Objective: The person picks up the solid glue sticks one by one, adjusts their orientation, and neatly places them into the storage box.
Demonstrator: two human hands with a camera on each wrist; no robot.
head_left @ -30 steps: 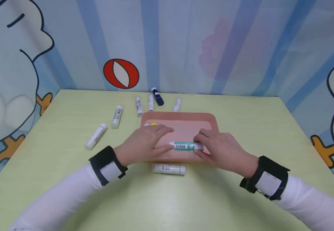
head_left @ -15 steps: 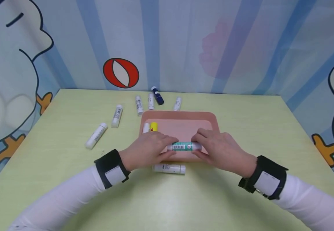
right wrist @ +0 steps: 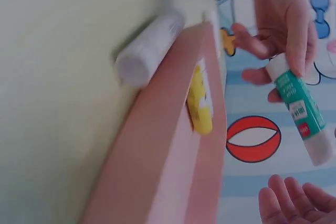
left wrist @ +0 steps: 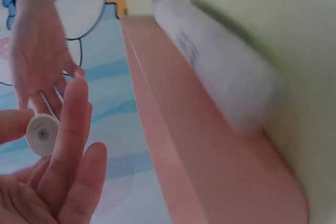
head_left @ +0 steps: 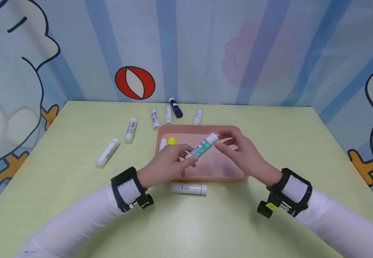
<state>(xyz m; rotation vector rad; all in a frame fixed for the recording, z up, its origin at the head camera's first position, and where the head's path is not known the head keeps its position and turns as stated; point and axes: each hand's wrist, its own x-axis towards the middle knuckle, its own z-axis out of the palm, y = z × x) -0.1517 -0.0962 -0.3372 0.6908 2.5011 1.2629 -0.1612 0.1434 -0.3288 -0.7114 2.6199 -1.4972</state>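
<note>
A glue stick [head_left: 202,147] with a green label and white ends is held tilted above the pink tray [head_left: 225,170]. My left hand [head_left: 165,163] pinches its lower end between thumb and fingers. In the left wrist view its round white base [left wrist: 42,136] shows between the fingers. My right hand [head_left: 246,152] is beside the upper end, its fingers loosely bent. In the right wrist view, a gap separates the right fingers [right wrist: 286,200] from the stick. A yellow glue stick [head_left: 171,141] and a white one [head_left: 163,143] lie in the tray's left side, partly hidden by my left hand.
A white glue stick [head_left: 188,189] lies along the tray's near edge. Two more, a near one [head_left: 107,152] and a farther one [head_left: 130,130], rest left of the tray. Behind it are several white tubes and a dark blue one [head_left: 175,108]. A patterned backdrop [head_left: 199,53] borders the table.
The green-labelled glue stick has gone from level between both hands to tilted in the left hand, its right end raised. The right hand has let go and moved slightly up.
</note>
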